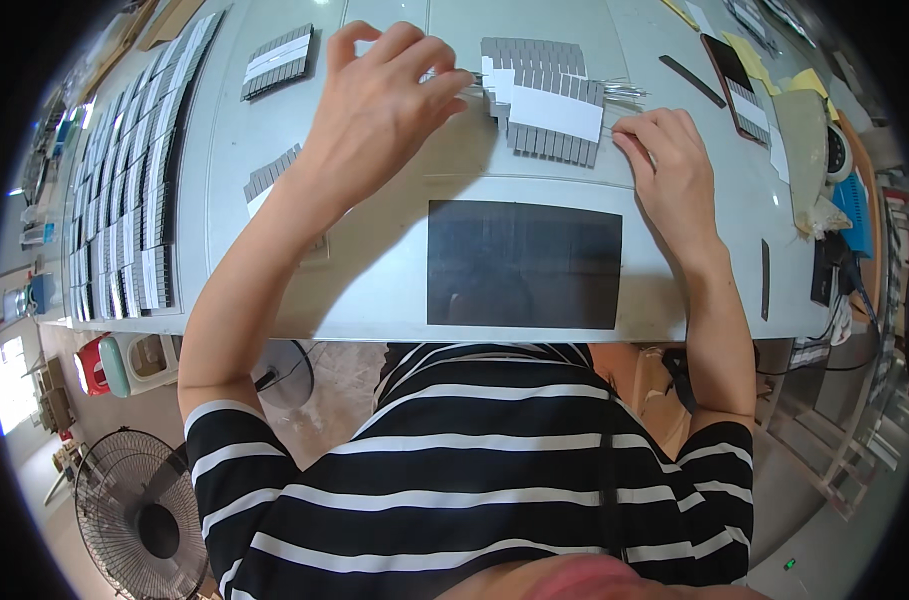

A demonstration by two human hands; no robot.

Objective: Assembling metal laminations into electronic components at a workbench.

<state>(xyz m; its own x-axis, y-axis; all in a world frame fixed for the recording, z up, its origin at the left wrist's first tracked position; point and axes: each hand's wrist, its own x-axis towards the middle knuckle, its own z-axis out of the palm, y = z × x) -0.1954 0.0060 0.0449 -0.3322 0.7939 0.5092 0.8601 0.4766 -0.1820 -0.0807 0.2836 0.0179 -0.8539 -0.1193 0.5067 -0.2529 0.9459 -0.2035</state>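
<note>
Two overlapping bundles of narrow grey strips with white bands lie at the far middle of the table; the front bundle (554, 108) partly covers the rear bundle (534, 52). Thin metal pins (624, 92) stick out at their right side, and more show by my left fingertips. My left hand (389, 95) is closed in a pinch at the bundles' left edge; what it holds is too small to make out. To the right of the front bundle, my right hand (669, 150) has thumb and forefinger pressed together, their content unclear.
A dark rectangular mat (524, 265) lies near the table's front edge. Many banded strips (124, 190) fill the left side. A small banded bundle (278, 62) sits at back left, another partly behind my left forearm. A phone (734, 85) and a dark bar (691, 81) lie right.
</note>
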